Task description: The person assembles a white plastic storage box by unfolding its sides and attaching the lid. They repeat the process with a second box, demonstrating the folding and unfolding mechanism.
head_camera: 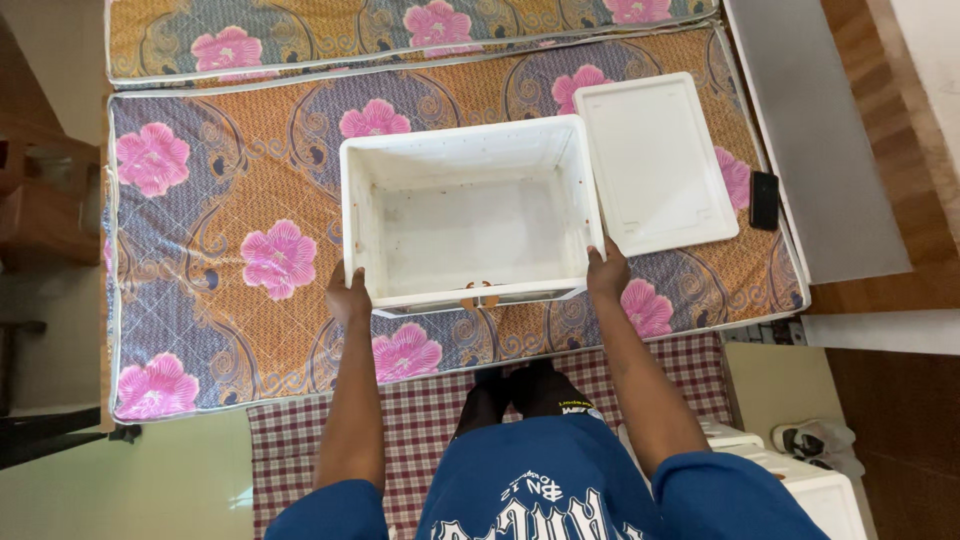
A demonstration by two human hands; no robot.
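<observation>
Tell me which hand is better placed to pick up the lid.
Right. The right hand grips the box at its right corner, right beside the lid. The left hand holds the far left corner, with the box between it and the lid.

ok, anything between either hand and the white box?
Nothing visible. The left hand grips the near left corner of the white box and the right hand the near right corner, both touching it. The lid lies beside the box, clear of both.
</observation>
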